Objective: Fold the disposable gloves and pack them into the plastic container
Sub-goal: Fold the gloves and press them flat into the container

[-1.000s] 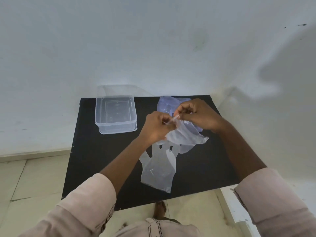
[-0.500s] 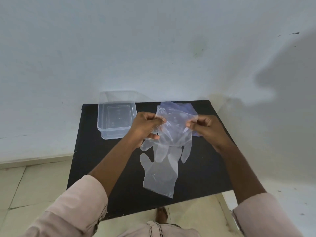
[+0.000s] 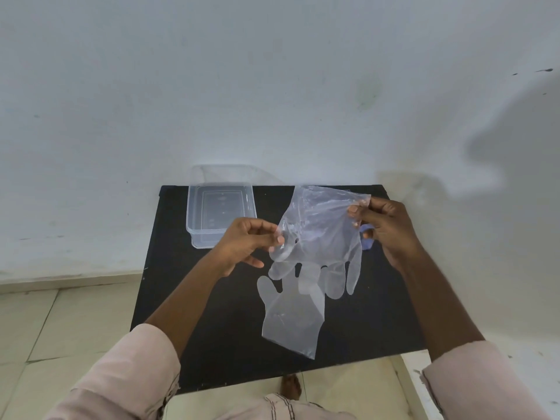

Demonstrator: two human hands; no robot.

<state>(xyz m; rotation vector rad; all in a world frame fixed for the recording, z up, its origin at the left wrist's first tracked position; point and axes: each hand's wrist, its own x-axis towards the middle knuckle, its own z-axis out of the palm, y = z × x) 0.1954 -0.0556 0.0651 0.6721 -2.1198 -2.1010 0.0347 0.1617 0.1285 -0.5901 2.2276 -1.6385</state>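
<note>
Both hands hold one clear disposable glove [image 3: 321, 234] spread in the air above the black table [image 3: 218, 328], cuff up and fingers hanging down. My left hand [image 3: 248, 242] pinches its left edge. My right hand [image 3: 386, 228] pinches its upper right cuff corner. A second clear glove [image 3: 291, 322] lies flat on the table below, fingers pointing away from me. More bluish plastic [image 3: 367, 242] peeks out behind my right hand. The open clear plastic container [image 3: 220, 212] stands at the table's far left corner, apart from both hands.
The small table stands against a white wall [image 3: 272, 86]. Pale tiled floor [image 3: 45, 328] lies to the left and in front. A white ledge [image 3: 472, 380] runs along the right side. My foot [image 3: 290, 386] shows below the table's near edge.
The hands have moved apart and stretched the held glove open and flat in the air. The view has also shifted, so the table sits lower in the frame.
</note>
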